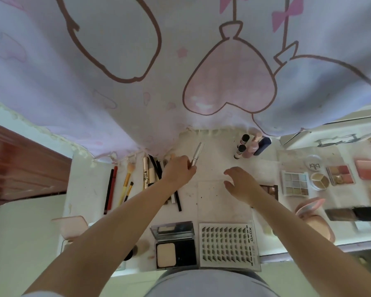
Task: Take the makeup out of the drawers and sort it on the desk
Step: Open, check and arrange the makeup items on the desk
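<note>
My left hand [178, 171] is closed around the lower end of a slim silver tube [197, 153], held just above the white desk [214, 168] beside a row of pencils, brushes and liners [146, 176]. My right hand [241, 184] hovers open over the desk's middle, fingers spread, holding nothing. Small bottles [251, 146] stand at the back. Eyeshadow and blush palettes [338, 175] lie in a row to the right. An open powder compact [175, 245] and a lash tray [228, 244] sit at the front edge.
A pink-and-white printed curtain [180, 61] hangs over the back of the desk. A dark wooden piece of furniture [19, 163] stands to the left. A pink lid [70, 226] lies at the front left, a pink round compact [308, 207] at the right.
</note>
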